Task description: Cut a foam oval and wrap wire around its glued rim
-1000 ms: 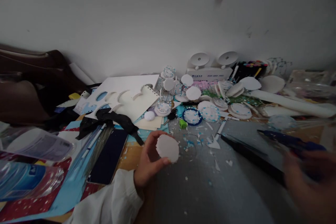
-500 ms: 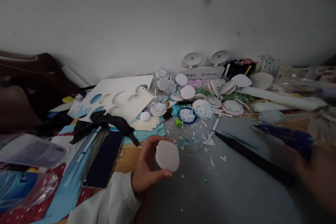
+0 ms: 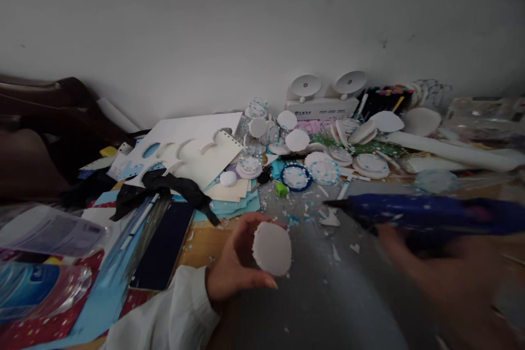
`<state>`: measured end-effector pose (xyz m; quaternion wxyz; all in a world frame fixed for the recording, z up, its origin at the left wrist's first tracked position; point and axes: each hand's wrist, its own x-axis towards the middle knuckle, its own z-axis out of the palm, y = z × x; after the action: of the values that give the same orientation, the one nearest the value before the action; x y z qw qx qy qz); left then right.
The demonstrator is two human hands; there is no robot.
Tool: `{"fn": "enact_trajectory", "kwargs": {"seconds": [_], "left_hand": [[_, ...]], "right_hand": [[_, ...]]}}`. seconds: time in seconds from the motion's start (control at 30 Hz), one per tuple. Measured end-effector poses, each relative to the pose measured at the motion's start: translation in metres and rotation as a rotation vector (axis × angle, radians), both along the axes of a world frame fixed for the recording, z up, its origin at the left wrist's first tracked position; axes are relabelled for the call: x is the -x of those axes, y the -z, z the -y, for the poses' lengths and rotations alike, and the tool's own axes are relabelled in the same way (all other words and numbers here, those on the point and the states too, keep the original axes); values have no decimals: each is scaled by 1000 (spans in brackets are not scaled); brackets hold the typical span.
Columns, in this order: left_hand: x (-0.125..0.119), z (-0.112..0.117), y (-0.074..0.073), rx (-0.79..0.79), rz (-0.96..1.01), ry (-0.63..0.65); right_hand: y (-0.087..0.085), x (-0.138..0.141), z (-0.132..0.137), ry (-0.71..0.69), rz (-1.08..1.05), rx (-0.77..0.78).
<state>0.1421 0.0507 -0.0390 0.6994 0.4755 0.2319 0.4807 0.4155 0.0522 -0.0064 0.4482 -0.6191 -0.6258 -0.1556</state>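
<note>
A white round disc [image 3: 272, 249] with a rough edge is gripped by my left hand [image 3: 240, 262], thumb below and fingers behind it, its flat face towards me. My right hand [image 3: 443, 279], smeared by motion, is closed around a blue hot glue gun [image 3: 426, 213]. The gun's dark nozzle points left and is apart from the disc, up and to the right of it. Scraps of white and light-blue paper [image 3: 330, 219] lie on the grey mat [image 3: 311, 306] under both hands.
Many white discs with blue dots [image 3: 324, 168] are heaped along the wall. A dark phone [image 3: 164, 246], clear plastic bottle [image 3: 36, 290] and black cloth strip [image 3: 184, 188] are on the left. A small green piece [image 3: 281, 190] and white rolled tube [image 3: 455, 150] lie further back.
My right hand has brought the glue gun leftward, closer to the disc. The disc in my left hand has shifted slightly right and down. The view has turned a little.
</note>
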Motion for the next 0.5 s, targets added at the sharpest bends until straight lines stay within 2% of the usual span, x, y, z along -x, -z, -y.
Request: {"fn": "enact_trajectory", "kwargs": {"seconds": [0.1, 0.27, 0.4, 0.5], "left_hand": [[0, 0, 2, 31, 17, 92], [1, -2, 4, 81, -1, 152], [3, -3, 5, 105, 8, 151], [4, -4, 5, 125, -18, 148]], "right_hand": [[11, 20, -3, -107, 67, -39], [37, 16, 4, -242, 102, 52], [42, 13, 5, -342, 57, 57], [42, 13, 5, -332, 62, 107]]}}
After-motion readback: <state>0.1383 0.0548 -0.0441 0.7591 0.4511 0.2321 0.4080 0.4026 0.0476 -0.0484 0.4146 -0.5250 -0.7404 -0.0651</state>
